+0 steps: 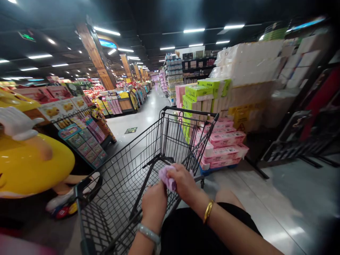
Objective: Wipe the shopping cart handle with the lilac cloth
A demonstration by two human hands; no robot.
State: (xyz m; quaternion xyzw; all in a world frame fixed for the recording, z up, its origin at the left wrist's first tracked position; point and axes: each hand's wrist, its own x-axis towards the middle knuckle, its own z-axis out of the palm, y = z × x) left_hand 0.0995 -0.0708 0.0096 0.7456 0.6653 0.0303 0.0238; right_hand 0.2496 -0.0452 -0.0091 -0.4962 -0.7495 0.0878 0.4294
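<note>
My right hand (186, 182) is closed on a crumpled light-purple cloth (165, 176), its thumb and fingers pinching it from the right. My left hand (154, 201) is curled into a fist just below and left of it, thumb side against the cloth's lower edge; its fingertips are hidden. Both hands are above the near side of a black wire shopping cart (127, 145), which stands tilted across my view with nothing in its basket. Whether either hand touches the cart's rim cannot be seen. A gold bracelet is on my right wrist, a pale bangle on the left.
Pink packs (224, 148) are stacked on a blue pallet right of the cart, with green-and-white cartons (202, 92) behind. A big yellow figure (34, 163) and a display rack (85, 141) stand to the left. A tiled aisle (148, 117) runs ahead between shelves.
</note>
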